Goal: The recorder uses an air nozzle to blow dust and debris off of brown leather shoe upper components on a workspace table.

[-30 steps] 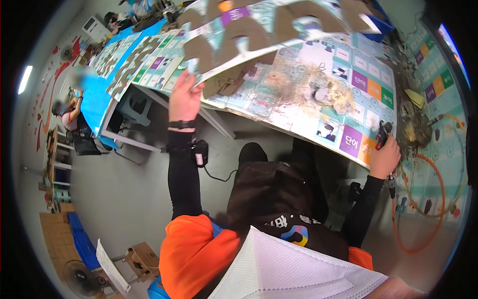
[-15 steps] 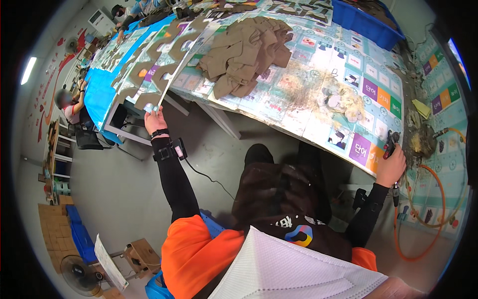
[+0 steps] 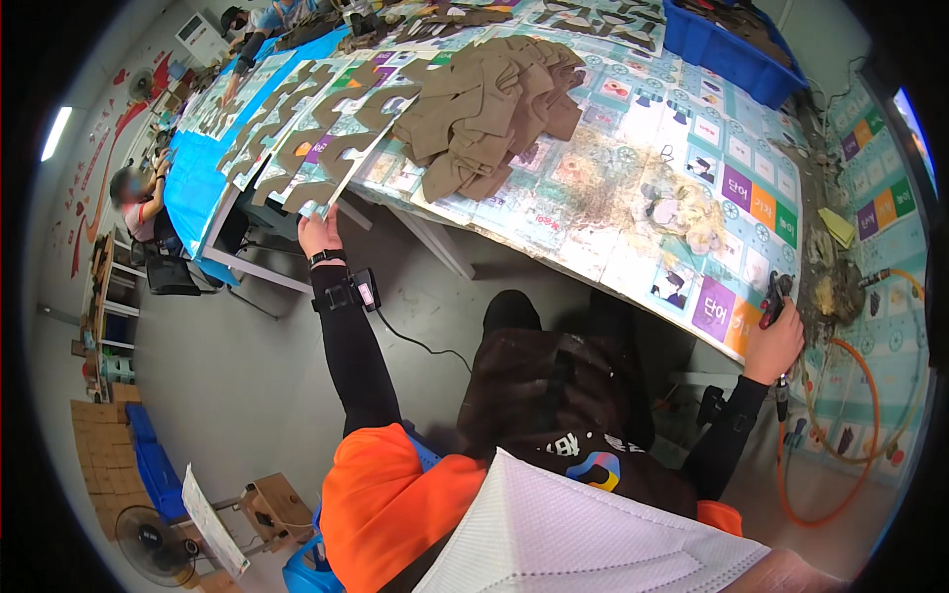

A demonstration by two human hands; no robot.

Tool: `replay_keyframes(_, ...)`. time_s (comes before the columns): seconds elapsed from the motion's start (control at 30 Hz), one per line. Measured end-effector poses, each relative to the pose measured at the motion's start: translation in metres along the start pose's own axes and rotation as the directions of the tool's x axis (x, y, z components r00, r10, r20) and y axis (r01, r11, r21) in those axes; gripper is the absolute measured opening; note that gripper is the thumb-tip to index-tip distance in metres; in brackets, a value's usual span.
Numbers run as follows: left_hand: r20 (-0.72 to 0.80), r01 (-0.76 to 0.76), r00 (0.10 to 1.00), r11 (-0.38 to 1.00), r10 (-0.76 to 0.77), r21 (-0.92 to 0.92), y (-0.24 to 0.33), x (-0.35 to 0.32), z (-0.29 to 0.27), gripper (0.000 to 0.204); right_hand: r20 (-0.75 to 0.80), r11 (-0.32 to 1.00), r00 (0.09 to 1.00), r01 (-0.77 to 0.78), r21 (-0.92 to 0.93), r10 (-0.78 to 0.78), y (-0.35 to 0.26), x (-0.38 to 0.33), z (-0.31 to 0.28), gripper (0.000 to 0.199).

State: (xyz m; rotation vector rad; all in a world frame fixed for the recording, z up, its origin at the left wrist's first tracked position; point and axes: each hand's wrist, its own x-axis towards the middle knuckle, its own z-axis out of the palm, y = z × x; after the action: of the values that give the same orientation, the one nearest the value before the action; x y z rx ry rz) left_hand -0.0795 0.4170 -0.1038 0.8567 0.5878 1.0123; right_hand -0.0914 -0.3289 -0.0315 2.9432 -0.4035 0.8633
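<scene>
My left hand [image 3: 318, 231] grips the near corner of a printed board [image 3: 326, 138] that carries several brown cut pieces and lies tilted over the table's left edge. My right hand [image 3: 776, 341] is closed around a dark spray gun [image 3: 772, 295] at the table's near right edge. A pile of brown cut pieces [image 3: 489, 109] lies heaped on the worktable [image 3: 633, 252], which is covered with a colourful printed sheet. A glue-stained patch [image 3: 672, 203] lies between the pile and my right hand.
A blue bin [image 3: 727, 49] stands at the table's far right. An orange hose [image 3: 840, 435] loops down on the right. Other people work at the far end [image 3: 267, 22] and at the left [image 3: 138, 203]. A fan [image 3: 148, 544] and boxes stand on the floor.
My left hand has lowered the board from high and raised to down near the table's left edge, and the brown pieces have slid into a heap on the table. The right hand stayed put.
</scene>
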Motion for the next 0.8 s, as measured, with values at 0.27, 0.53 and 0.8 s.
replay_keyframes(0.27,0.017,0.125,0.992,0.991,-0.124,-0.043,0.015,-0.004,0.0,0.025,0.012,1.0,1.0,-0.005,-0.004,0.005,-0.001,0.0,-0.001,0.045)
replay_keyframes(0.53,-0.022,-0.461,0.846,0.751,0.533,0.473,-0.03,-0.125,0.038,0.026,-0.001,1.0,1.0,-0.012,0.01,0.012,0.001,0.001,0.003,0.051)
replay_keyframes(0.8,0.811,-0.782,0.458,0.598,0.363,0.175,-0.04,-0.272,0.176,0.008,0.028,0.998,0.999,-0.035,0.047,0.034,-0.005,-0.002,-0.005,0.051)
